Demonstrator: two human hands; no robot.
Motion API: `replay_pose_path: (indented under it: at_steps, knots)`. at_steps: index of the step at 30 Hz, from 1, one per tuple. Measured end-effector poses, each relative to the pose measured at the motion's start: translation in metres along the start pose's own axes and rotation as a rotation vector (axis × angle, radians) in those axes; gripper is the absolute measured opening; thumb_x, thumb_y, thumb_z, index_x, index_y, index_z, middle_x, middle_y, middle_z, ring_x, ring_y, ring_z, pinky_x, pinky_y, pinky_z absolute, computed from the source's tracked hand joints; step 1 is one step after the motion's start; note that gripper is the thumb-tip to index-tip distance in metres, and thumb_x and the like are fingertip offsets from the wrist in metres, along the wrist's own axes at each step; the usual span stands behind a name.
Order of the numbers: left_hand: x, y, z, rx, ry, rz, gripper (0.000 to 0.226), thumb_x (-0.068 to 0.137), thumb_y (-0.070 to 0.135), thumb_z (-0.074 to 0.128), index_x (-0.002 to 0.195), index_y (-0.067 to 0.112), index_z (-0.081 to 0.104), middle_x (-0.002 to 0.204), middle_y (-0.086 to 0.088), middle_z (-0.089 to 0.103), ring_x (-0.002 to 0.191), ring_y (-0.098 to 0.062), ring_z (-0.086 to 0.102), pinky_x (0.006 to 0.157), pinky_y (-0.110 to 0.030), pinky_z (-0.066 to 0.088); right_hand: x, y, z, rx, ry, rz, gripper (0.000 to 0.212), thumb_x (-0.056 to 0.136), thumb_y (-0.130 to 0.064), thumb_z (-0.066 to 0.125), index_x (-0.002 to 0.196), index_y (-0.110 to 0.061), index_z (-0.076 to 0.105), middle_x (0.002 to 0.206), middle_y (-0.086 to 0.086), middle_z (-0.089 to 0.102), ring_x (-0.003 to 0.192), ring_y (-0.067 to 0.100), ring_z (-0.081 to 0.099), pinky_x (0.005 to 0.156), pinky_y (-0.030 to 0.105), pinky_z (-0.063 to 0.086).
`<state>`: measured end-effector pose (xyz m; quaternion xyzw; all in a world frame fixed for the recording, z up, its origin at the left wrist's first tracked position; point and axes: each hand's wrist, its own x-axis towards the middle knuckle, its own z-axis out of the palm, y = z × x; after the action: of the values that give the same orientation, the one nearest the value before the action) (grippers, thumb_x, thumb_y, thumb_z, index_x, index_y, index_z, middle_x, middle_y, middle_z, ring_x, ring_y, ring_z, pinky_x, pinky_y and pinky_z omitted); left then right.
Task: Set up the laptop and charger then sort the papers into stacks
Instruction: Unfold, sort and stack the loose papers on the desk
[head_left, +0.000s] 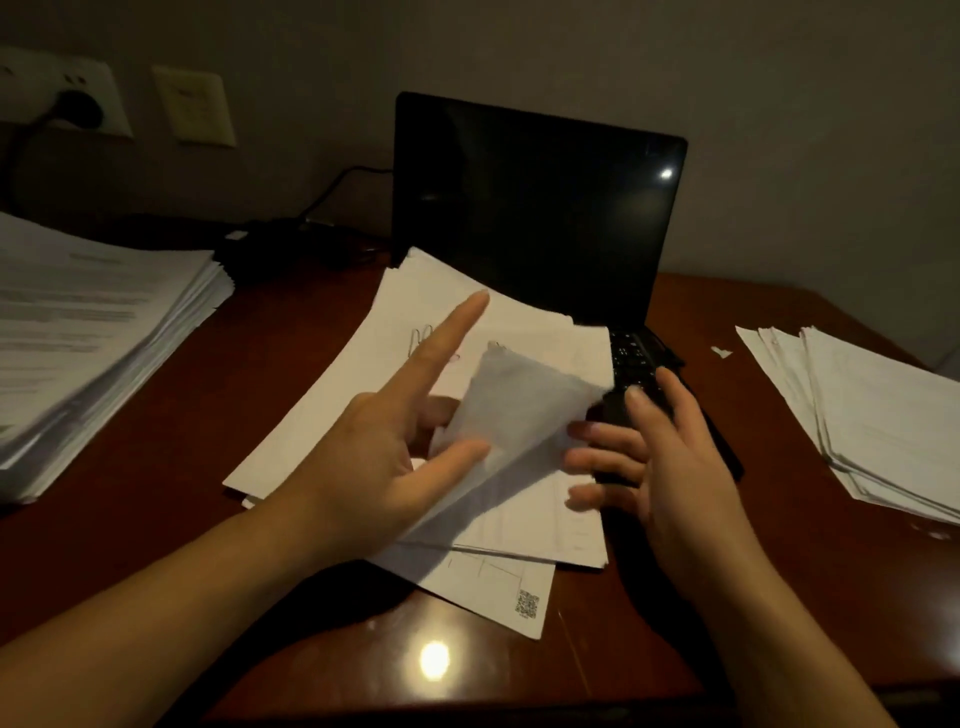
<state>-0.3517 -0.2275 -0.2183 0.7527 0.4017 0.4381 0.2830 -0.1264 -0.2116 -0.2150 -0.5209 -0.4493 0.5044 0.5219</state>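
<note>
Head view: on the reddish-brown wooden surface (291, 332), the left hand (374, 447) pinches a blurred white paper sheet (519, 405) raised off the middle white paper pile (374, 358) overlapping the open black laptop (535, 208), the right hand (670, 467) spread beside it, between a thick paper stack (88, 322) at left and a thin paper stack (883, 410) at right.

Laptop keyboard (636, 353) is mostly buried under the middle paper pile (363, 374) and the right hand (670, 457). Lifted sheet (514, 410) is smeared by blur; left stack (93, 322) and right stack (872, 415) are chopped off at the edges.
</note>
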Motion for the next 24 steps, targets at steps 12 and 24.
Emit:
replay_pose_path:
  at_steps: [12, 24]
  knots:
    - [0.000, -0.002, -0.001, -0.366, -0.263, -0.224, 0.075, 0.082, 0.044, 0.074, 0.141, 0.059, 0.030, 0.125, 0.011, 0.067, 0.116, -0.009, 0.064, 0.100, -0.023, 0.049, 0.051, -0.021, 0.017, -0.436, -0.101, 0.029, 0.119, 0.080, 0.004, 0.078, 0.159, -0.039, 0.000, 0.135, 0.008, 0.065, 0.112, 0.024, 0.068, 0.091, 0.047, 0.055]
    - [0.034, -0.025, -0.056, -0.137, 0.564, -0.528, 0.064, 0.101, 0.027, 0.055, 0.156, 0.032, 0.023, 0.147, 0.006, 0.045, 0.118, -0.009, 0.045, 0.086, -0.029, 0.040, 0.058, -0.047, 0.024, -0.108, -0.131, -0.070, 0.103, 0.085, 0.008, 0.069, 0.159, -0.039, 0.014, 0.112, 0.008, 0.073, 0.094, 0.030, 0.075, 0.074, 0.049, 0.062]
